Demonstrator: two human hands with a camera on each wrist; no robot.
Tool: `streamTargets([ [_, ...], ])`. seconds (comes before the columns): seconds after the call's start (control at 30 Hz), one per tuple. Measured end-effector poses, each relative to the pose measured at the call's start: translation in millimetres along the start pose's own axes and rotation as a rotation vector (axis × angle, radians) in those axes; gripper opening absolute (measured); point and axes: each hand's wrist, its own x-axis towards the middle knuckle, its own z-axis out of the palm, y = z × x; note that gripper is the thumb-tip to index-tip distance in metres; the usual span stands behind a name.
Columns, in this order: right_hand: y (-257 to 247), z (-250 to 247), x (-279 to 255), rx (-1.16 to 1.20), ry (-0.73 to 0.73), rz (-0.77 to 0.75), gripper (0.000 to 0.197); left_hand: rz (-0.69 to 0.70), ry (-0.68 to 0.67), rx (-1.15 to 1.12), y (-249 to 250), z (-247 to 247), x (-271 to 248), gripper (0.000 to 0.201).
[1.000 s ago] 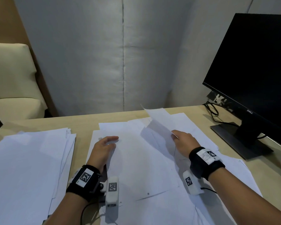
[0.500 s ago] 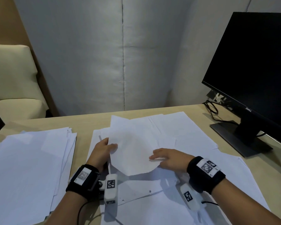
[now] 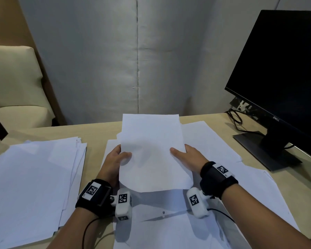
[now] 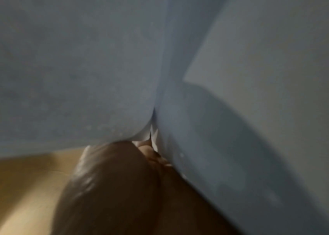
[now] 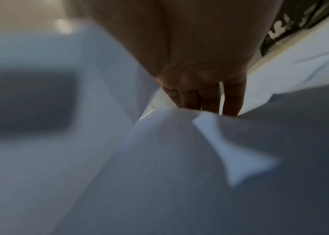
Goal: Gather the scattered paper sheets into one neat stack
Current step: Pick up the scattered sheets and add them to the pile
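At the far left of the head view a cream chair (image 3: 13, 83) stands behind the wooden desk (image 3: 97, 133). On the desk's left part lies a loose pile of white sheets (image 3: 31, 180), its edges fanned and uneven. Next comes the left hand (image 3: 113, 162), which pinches the left edge of a held sheet (image 3: 153, 151), thumb on top and fingers behind the paper. The sheet is lifted off the desk at the middle, tilted with its far edge up. The left wrist view is blurred and shows mostly pale paper beside the hand (image 4: 119, 182). The right hand (image 3: 188, 159) grips the sheet's right edge the same way (thumb lying on the upper face, fingers underneath). In the right wrist view the fingers (image 5: 232, 98) reach under a paper edge, though blur hides the detail. Beneath and around both hands more scattered sheets (image 3: 214, 141) overlap on the desk, spreading toward the right. At the far right stands a dark monitor (image 3: 280, 72) on its stand, with cables (image 3: 237, 121) behind it.
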Motion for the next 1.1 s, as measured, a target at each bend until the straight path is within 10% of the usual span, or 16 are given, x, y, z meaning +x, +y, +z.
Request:
streamTargets([
  [0.23,-2,-7,-7,0.258,0.107,-0.115,0.024,0.051,0.001,-0.055,-3,4,2,0.031],
  [0.4,-8,-17,-13,0.340,0.187,-0.209,0.022,0.019,0.100,-0.068,-15,-6,16,0.077],
  [0.57,-8,-21,-14,0.361,0.178,-0.213,0.030,0.048,-0.035,-0.010,-18,-1,13,0.035],
  [1.1,-18,-11,-16,0.278,0.220,-0.275,0.035,0.140,0.010,-0.070,-18,3,13,0.030],
])
